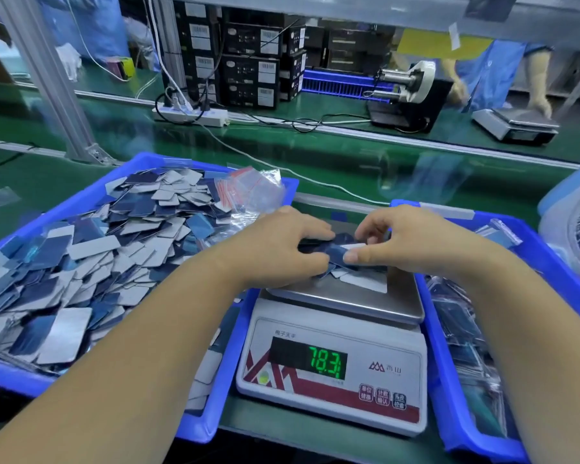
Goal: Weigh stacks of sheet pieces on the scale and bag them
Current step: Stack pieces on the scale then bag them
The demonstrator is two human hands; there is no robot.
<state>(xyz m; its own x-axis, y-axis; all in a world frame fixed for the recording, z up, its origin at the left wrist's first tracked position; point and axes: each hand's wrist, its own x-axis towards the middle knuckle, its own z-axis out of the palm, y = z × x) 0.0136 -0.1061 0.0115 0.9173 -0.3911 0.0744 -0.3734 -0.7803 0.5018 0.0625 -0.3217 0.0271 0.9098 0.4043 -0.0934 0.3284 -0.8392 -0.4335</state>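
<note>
Both forearms extended, left hand [282, 249] and right hand [406, 244] fingers curled in a grip.

Green "78.3" on the scale [332, 360] display (small trailing digit unclear)

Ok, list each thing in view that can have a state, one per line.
scale: on, display lit with green digits
stack of sheet pieces: on the scale pan, gripped by both hands
left hand: fingers curled on the stack
right hand: pinching the stack
left bin: heaped with loose pieces
bags: empty, lying in the left bin
right bin: holds filled bags
</note>
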